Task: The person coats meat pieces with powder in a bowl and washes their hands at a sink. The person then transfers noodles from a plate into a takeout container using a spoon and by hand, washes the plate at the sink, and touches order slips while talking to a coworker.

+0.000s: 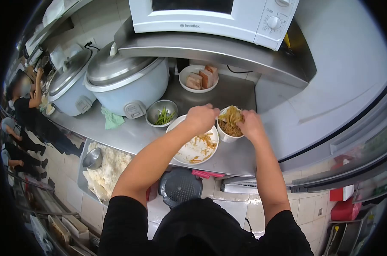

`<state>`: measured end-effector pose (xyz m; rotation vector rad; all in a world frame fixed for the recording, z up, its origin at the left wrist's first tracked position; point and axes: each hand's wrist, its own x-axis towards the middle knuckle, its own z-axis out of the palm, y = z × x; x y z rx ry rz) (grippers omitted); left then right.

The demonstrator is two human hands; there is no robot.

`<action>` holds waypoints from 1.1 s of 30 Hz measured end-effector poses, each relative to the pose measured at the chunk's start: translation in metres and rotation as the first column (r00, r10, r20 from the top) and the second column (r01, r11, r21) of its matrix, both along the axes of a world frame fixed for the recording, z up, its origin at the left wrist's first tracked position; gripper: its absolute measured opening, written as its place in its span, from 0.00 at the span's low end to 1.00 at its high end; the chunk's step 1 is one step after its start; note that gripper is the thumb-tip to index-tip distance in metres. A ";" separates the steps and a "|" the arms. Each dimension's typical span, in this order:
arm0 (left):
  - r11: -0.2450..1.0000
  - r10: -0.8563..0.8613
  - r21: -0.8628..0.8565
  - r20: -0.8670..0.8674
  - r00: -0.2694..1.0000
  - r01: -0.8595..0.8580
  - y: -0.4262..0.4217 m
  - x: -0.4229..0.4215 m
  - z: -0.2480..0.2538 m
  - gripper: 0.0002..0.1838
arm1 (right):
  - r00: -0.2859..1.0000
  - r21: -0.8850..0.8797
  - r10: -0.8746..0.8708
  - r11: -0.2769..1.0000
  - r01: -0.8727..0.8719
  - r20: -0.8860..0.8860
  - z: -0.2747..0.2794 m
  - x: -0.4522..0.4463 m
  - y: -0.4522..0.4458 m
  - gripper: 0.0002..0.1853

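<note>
A white paper bowl point(230, 135) holds brown minced food with pale, yellowish-brown pieces point(231, 114) on top. My left hand point(202, 119) is at the bowl's left rim, fingers closed together; what they hold, if anything, is too small to tell. On the other side, my right hand point(250, 124) has its fingers pressed together at the right rim, partly over the food. Under my left forearm lies a white plate point(187, 153) with orange-brown shreds. Beside it, a metal bowl point(154, 121) contains green stalks point(165, 116).
Behind stands a white bowl point(185, 75) of pinkish blocks. Two large cookers point(127, 94) line the back left, a microwave point(193, 21) sits on a shelf above. Below the counter edge is a tub of rice point(112, 164) with a metal scoop. People stand at far left.
</note>
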<state>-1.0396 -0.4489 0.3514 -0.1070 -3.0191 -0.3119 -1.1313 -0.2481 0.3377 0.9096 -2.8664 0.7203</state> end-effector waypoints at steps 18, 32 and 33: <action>0.981 0.030 -0.194 0.191 0.981 0.008 -0.012 0.117 -0.092 0.16 | 0.713 -0.181 0.064 0.979 0.090 0.698 -0.120 0.099 -0.004 0.39; 0.947 -0.122 -0.276 0.168 0.978 0.165 -0.036 0.129 -0.067 0.12 | 0.864 -0.137 0.045 0.990 0.028 0.502 -0.094 0.116 -0.007 0.35; 0.948 -0.126 -0.257 0.235 0.964 0.186 -0.044 0.139 -0.059 0.12 | 0.920 -0.124 0.051 0.992 -0.003 0.388 -0.096 0.119 -0.006 0.35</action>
